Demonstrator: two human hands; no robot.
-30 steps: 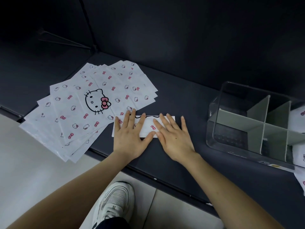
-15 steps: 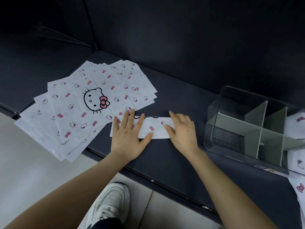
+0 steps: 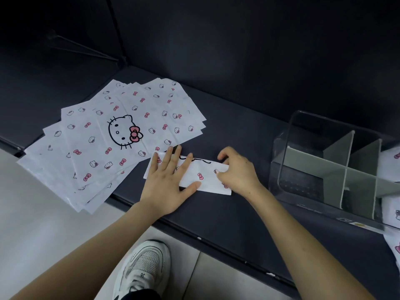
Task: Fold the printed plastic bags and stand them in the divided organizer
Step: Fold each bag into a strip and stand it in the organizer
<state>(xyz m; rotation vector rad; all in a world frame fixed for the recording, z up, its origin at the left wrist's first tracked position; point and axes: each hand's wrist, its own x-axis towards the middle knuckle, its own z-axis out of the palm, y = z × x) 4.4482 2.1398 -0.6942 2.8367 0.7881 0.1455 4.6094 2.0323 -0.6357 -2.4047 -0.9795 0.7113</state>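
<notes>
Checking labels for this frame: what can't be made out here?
Head view:
- Folded bag, right end: covered by the right hand gripping it.
- Loose bags beyond the organizer: cut off by the right edge.
- Stack of flat bags: overlap hides the count.
- Organizer's label: too small to read.

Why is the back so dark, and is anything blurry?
Head view: little light reaches the back wall, so it fades to black; the left hand, right hand and folded bag look sharp; the organizer catches faint sheen on its clear wall.
</notes>
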